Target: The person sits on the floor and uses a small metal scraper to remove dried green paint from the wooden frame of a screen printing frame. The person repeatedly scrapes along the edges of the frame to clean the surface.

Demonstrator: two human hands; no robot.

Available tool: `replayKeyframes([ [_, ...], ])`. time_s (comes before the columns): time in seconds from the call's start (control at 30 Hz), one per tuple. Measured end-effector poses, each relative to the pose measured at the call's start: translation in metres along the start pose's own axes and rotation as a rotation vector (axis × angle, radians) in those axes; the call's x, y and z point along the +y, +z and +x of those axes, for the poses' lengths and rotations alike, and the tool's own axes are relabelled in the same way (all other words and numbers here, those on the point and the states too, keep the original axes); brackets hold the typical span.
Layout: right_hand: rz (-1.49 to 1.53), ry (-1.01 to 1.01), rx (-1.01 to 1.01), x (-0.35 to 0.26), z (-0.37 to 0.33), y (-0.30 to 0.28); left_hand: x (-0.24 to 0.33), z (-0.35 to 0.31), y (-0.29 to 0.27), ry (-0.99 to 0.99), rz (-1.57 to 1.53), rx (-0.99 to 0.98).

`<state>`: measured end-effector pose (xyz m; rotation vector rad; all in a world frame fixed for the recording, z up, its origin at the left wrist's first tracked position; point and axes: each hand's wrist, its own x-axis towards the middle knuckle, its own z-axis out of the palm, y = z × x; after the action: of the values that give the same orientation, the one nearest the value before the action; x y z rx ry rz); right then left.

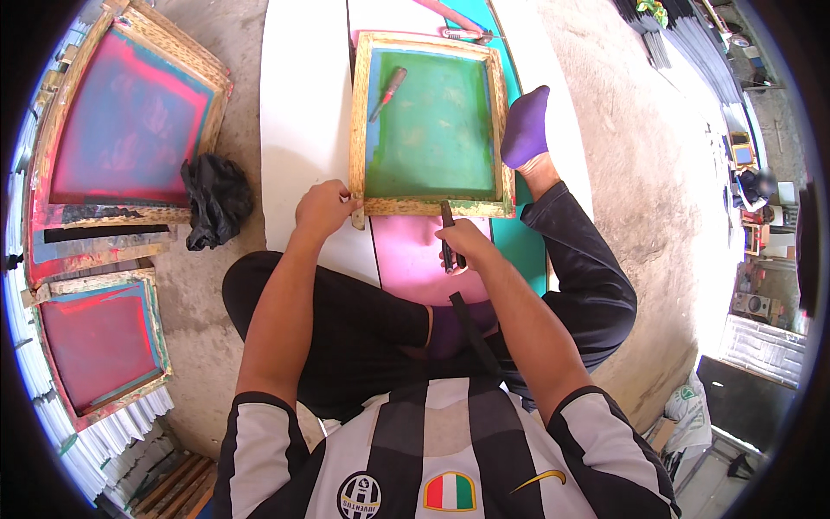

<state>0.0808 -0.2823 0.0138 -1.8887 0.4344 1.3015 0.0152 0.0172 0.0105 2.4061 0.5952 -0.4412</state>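
A wooden screen-printing frame (357,130) with green mesh lies in front of me. My left hand (328,209) grips its near left corner, thumb and fingers closed on the wood. My right hand (467,242) is wrapped round a black hand tool that looks like pliers (448,233). The tool's tip meets the near rail of the frame, right of its middle. On the mesh, toward the far left, rests a screwdriver (392,89) with a reddish handle. My right foot in a purple sock (526,130) is beside the frame's right rail.
Under the frame is a board with white, pink and teal panels (303,112). Beyond the frame lies another small tool (465,35). At left stand more framed screens (130,121) (99,346) and a black plastic bag (218,199). A person (756,186) is far right.
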Motion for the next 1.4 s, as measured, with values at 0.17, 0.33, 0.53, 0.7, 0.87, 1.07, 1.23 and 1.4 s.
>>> replayKeyframes([
  [0.17,-0.020,0.035,0.106,-0.018,-0.014,0.008,0.006,-0.004,-0.006,-0.016,0.006,-0.027],
  [0.33,-0.081,-0.096,0.219,0.015,0.010,0.017,0.005,0.000,-0.002,-0.013,0.037,-0.033],
  [0.53,-0.130,-0.106,0.301,0.006,-0.003,0.030,0.005,0.002,0.000,-0.014,0.065,-0.027],
  [0.7,-0.177,-0.093,0.358,0.005,-0.005,0.037,0.000,0.006,-0.001,0.026,0.051,-0.036],
  [0.87,-0.208,-0.114,0.436,0.030,0.024,0.043,-0.003,0.007,0.003,0.018,0.029,-0.032],
  [1.07,-0.292,-0.114,0.540,0.020,0.015,0.057,-0.005,0.003,0.005,0.016,-0.008,-0.002],
  [1.23,-0.299,-0.173,0.615,0.021,0.010,0.064,-0.006,-0.001,0.010,0.043,-0.014,0.057],
  [1.4,-0.163,-0.314,0.468,0.042,0.024,0.044,-0.011,-0.007,0.010,0.085,-0.092,0.075],
])
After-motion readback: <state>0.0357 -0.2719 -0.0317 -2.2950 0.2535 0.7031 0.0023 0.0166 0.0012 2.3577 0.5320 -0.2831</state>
